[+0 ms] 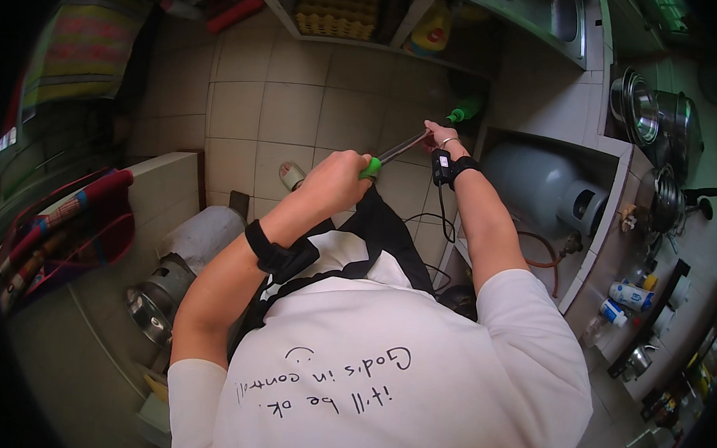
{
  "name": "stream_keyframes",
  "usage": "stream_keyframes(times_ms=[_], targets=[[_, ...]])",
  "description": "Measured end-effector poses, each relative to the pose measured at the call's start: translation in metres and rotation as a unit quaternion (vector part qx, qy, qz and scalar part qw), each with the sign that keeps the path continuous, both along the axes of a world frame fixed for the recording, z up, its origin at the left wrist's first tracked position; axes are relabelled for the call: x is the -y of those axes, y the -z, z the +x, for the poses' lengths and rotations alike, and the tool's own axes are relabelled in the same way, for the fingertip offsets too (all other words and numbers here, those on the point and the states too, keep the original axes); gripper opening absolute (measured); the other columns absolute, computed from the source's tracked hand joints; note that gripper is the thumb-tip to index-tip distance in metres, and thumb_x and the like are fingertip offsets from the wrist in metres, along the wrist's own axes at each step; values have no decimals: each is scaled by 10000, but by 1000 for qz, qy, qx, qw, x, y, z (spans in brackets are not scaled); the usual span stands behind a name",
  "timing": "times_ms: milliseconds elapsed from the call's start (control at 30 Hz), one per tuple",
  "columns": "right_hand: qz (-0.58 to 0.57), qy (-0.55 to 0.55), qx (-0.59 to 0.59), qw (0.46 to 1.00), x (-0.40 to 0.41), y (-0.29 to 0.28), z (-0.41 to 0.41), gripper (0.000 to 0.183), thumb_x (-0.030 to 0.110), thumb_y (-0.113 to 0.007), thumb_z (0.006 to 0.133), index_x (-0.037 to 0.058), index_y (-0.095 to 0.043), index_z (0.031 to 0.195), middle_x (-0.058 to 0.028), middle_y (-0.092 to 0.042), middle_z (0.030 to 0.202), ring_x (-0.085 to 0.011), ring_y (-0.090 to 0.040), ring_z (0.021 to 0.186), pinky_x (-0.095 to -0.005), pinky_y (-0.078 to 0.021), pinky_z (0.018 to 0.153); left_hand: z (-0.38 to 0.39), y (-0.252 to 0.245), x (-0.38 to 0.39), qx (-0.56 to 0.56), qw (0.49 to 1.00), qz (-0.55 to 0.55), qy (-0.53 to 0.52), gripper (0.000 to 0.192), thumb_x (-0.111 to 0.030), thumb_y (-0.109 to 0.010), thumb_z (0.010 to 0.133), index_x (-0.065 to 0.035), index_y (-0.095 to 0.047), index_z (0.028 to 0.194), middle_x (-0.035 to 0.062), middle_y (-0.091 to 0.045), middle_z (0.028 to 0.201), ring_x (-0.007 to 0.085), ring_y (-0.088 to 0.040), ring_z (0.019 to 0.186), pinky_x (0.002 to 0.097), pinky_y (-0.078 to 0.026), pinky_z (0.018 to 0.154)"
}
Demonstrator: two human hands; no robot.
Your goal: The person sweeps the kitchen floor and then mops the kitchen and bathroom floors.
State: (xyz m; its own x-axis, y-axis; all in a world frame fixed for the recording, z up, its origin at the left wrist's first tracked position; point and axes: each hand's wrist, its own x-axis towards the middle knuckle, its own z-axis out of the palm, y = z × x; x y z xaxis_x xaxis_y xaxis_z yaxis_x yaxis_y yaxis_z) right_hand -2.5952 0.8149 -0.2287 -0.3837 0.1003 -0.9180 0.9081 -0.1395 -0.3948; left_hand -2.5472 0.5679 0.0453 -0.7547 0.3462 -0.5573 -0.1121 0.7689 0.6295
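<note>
My left hand (338,177) is closed around the green grip end of a long metal-coloured pole (404,149). Further down the same pole, my right hand (441,136) wraps it with its fingers. Beyond my right hand the pole meets a green broom-like head (466,110), which reaches into the shadowed corner beside the tiled counter; its exact kind is hard to make out. Pale tiled floor (291,111) lies under the pole. On my right wrist sits a black strapped device (443,166) with a cable, and another black strap (278,253) circles my left forearm.
A grey gas cylinder (531,178) with an orange hose lies in the counter recess at right. Another cylinder (206,234) stands at left by a low wall (166,180). Ahead, a shelf holds egg trays (338,10) and a yellow bottle (432,30). Pots (635,108) crowd the counter.
</note>
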Motion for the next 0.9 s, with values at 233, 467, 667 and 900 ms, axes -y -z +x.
stream_keyframes(times_ms=[233,467,667,900], targets=[[55,-4,25,998,21,-37,15,237,219,-543,780,22,-515,651,-89,-517,560,-202,-521,440,-323,-454,388,6,-37,-1,-9,996,-67,65,362,-85,-588,765,-11,-561,1119,237,-575,758,382,-565,724,423,-451,650],[-78,-101,41,991,119,-71,43,297,282,-563,837,23,-543,693,-40,-525,627,-124,-483,495,-275,-463,432,40,-90,101,31,995,-85,-32,416,-83,-614,741,-44,-551,1151,234,-559,752,374,-539,680,387,-436,637],[-171,-281,113,938,250,-94,82,288,297,-574,858,33,-575,742,-2,-520,620,-95,-484,502,-244,-457,430,108,-141,209,44,978,-166,-116,432,-86,-638,722,-87,-563,1147,199,-551,753,352,-521,679,372,-417,627],[-268,-308,178,895,419,-124,129,244,253,-606,846,56,-566,708,13,-519,595,-59,-474,493,-211,-447,436,183,-204,309,-3,928,-296,-225,407,-100,-679,689,-154,-615,1087,120,-487,663,288,-498,600,375,-386,558]])
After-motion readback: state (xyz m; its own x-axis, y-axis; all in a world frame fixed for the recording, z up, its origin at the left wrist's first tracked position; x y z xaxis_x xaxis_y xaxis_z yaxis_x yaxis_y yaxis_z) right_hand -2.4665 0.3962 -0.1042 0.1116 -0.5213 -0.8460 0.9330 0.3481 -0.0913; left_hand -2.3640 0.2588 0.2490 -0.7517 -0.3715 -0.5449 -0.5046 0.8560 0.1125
